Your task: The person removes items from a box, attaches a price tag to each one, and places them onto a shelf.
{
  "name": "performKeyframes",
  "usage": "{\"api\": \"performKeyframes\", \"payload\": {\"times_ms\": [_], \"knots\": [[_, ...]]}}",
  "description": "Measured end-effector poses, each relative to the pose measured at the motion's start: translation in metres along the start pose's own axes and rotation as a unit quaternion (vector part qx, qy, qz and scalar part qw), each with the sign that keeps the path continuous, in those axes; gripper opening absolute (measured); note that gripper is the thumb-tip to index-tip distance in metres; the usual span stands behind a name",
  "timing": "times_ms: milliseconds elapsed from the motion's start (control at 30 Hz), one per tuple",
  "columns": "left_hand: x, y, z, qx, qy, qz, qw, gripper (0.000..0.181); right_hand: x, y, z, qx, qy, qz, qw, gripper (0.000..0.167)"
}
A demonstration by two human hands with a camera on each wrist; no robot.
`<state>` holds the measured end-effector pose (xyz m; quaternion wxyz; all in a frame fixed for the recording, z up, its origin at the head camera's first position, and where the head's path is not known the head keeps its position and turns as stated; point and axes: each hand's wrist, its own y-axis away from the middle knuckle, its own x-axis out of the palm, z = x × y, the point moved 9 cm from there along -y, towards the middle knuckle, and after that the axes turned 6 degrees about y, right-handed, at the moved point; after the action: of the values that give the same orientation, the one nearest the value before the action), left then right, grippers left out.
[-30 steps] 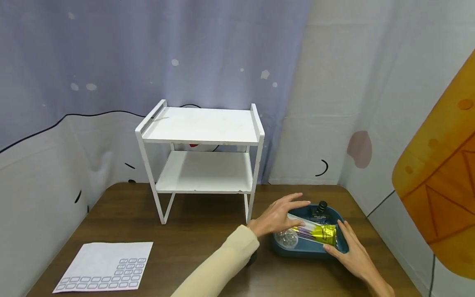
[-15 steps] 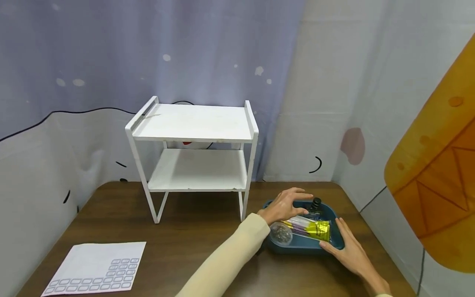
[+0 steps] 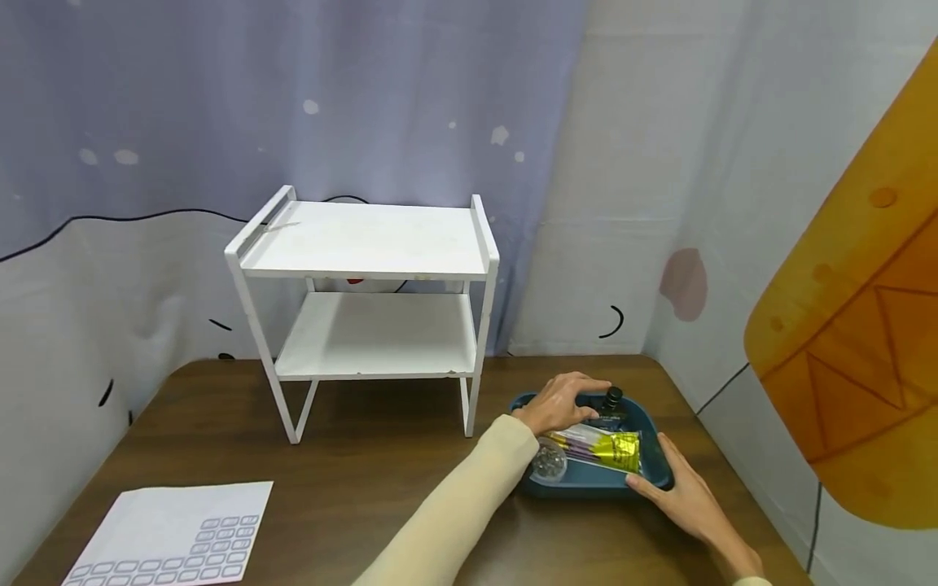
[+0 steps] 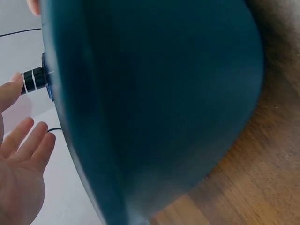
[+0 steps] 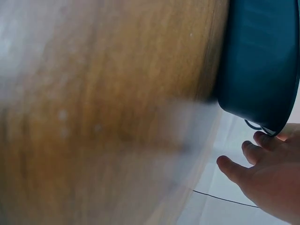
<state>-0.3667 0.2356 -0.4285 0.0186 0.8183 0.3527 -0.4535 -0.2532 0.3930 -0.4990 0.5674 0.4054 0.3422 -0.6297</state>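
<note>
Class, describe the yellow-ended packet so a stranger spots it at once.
On the brown table stands a white two-tier shelf; to its right, nearer the camera, is a blue tray. The packet lies inside, its shiny yellow end setting it apart from the dark bottle and the clear round container beside it.

A rounded dark-blue plastic tray (image 3: 586,491) held a black-capped dark bottle (image 3: 611,413) rearward, a gold-and-white packet (image 3: 602,449) centrally and a clear round container (image 3: 550,461) front-left.

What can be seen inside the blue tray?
The tray holds a dark bottle, a packet and a round clear container. Whatever lies beneath them or behind the left hand cannot be seen.
</note>
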Motion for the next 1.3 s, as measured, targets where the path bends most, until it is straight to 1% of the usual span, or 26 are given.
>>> {"api": "performKeyframes", "payload": {"times_ms": [133,333,500,733,867,1067,1200,1300], "knots": [[0.005,-0.006,0.004,0.001,-0.005,0.000,1.0000,0.057,0.000,0.000,0.000,0.002,-0.003,0.000,1.0000,0.105],[0.013,-0.011,0.007,-0.011,-0.005,0.019,0.9997,0.056,0.002,0.000,-0.003,0.008,-0.003,0.008,0.9999,0.104],[0.016,-0.013,0.005,-0.008,-0.011,0.024,0.9996,0.057,0.004,0.001,-0.003,0.013,-0.005,0.014,0.9998,0.103],[0.022,-0.018,0.003,-0.001,-0.017,0.044,0.9989,0.059,0.005,0.001,-0.003,0.018,-0.005,0.021,0.9996,0.103],[0.022,-0.021,0.001,0.005,-0.037,0.055,0.9978,0.059,0.003,0.000,-0.003,0.015,-0.005,0.016,0.9997,0.102],[0.022,-0.025,0.000,-0.008,-0.058,0.074,0.9955,0.061,0.003,0.000,-0.002,0.011,-0.007,0.017,0.9998,0.103],[0.025,-0.029,-0.001,-0.006,-0.071,0.090,0.9933,0.061,0.004,0.002,-0.002,0.013,-0.007,0.020,0.9997,0.103],[0.023,-0.031,-0.002,-0.006,-0.085,0.097,0.9917,0.060,0.003,0.002,-0.002,0.013,-0.006,0.016,0.9998,0.102]]}}
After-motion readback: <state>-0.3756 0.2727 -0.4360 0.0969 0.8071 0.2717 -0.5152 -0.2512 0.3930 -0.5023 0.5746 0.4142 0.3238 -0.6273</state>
